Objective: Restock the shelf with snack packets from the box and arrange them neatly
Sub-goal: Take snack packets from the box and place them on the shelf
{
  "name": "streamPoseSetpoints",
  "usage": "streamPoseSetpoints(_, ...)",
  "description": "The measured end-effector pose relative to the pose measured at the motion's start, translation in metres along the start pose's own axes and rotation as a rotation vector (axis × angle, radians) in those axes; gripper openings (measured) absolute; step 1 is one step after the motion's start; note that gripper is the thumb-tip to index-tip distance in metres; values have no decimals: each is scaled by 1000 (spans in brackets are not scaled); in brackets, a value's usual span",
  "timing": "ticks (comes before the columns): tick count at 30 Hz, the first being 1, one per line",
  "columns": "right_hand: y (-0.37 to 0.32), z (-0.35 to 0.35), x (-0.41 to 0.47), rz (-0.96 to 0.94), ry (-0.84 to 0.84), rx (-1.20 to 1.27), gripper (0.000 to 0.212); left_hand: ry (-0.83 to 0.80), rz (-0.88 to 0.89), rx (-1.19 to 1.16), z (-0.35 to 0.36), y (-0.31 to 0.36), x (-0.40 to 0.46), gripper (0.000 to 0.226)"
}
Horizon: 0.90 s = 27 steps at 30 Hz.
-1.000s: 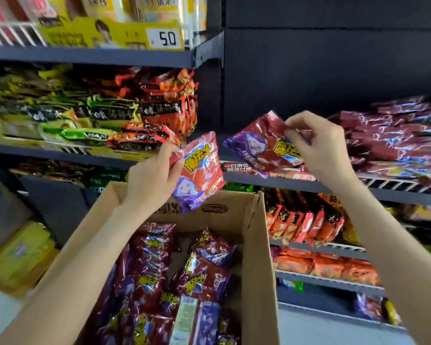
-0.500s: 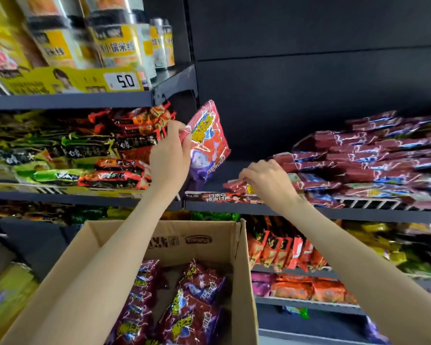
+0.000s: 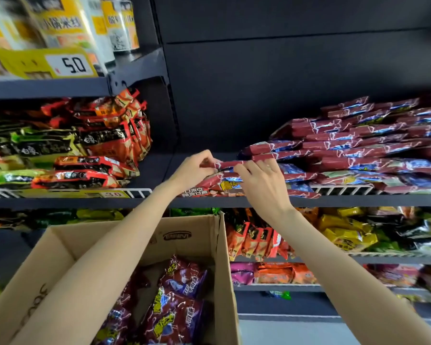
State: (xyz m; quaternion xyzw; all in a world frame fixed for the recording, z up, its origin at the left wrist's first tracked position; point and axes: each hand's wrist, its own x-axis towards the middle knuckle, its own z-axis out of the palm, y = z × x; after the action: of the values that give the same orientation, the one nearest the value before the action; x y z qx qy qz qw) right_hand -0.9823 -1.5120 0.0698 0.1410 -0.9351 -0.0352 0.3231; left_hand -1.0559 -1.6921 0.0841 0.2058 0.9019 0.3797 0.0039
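Both hands at middle shelf (image 3: 259,201). Left hand (image 3: 193,170) and right hand (image 3: 260,181) pinch red snack packet (image 3: 225,165) by its near edge, flat atop small pile beside tall red stack (image 3: 363,145). More packets in open cardboard box (image 3: 67,260) below.

1 view only, from a camera worn on the person's head. It faces forward and slightly down at a dark shelf (image 3: 334,200) close ahead, within arm's reach. Both forearms enter from 6 o'clock and meet near centre. An open cardboard box (image 3: 217,247) fills the frame from 6 to 8 o'clock, nearest the lens. No second view overlaps.
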Motion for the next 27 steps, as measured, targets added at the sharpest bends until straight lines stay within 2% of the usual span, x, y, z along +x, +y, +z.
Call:
streamPoseSetpoints(4, -6, -1, 0, 62, -24, -9, 49, -89, -11, -21, -6, 10, 0, 5)
streamPoseSetpoints(7, -11, -10, -11, 105, -1, -2, 42, -105, 8, 45, -10, 11, -14, 21)
streamPoseSetpoints(11, -38, -35, -37, -5, 215, 296, 20, 178, 218, 99, -18, 5, -51, 26)
streamPoseSetpoints(13, -59, -42, -48, -84, 224, 423, 16, 336, 311, 93, -25, 0, -83, 23)
streamPoseSetpoints(15, -84, -42, -56, -157, 113, 481, 19, 441, 426, 141, -32, -13, -123, 24)
streamPoseSetpoints(17, -113, -37, -62, -211, -115, 502, 19, 488, 523, 273, -38, -33, -164, 26)
streamPoseSetpoints(19, -142, -24, -70, -263, -371, 512, 17, 454, 520, 416, -43, -59, -206, 27)
streamPoseSetpoints(21, -171, -5, -76, -283, -565, 563, 18, 333, 377, 533, -43, -90, -243, 25)
streamPoseSetpoints(23, -199, 16, -83, -264, -712, 599, 21, 154, 146, 611, -38, -126, -274, 16)
streamPoseSetpoints(25, -224, 37, -93, -271, -856, 559, 24, -80, -105, 586, -29, -161, -299, 8)
streamPoseSetpoints(27, -246, 57, -110, -355, -974, 452, 27, -257, -252, 550, -16, -183, -320, 17)
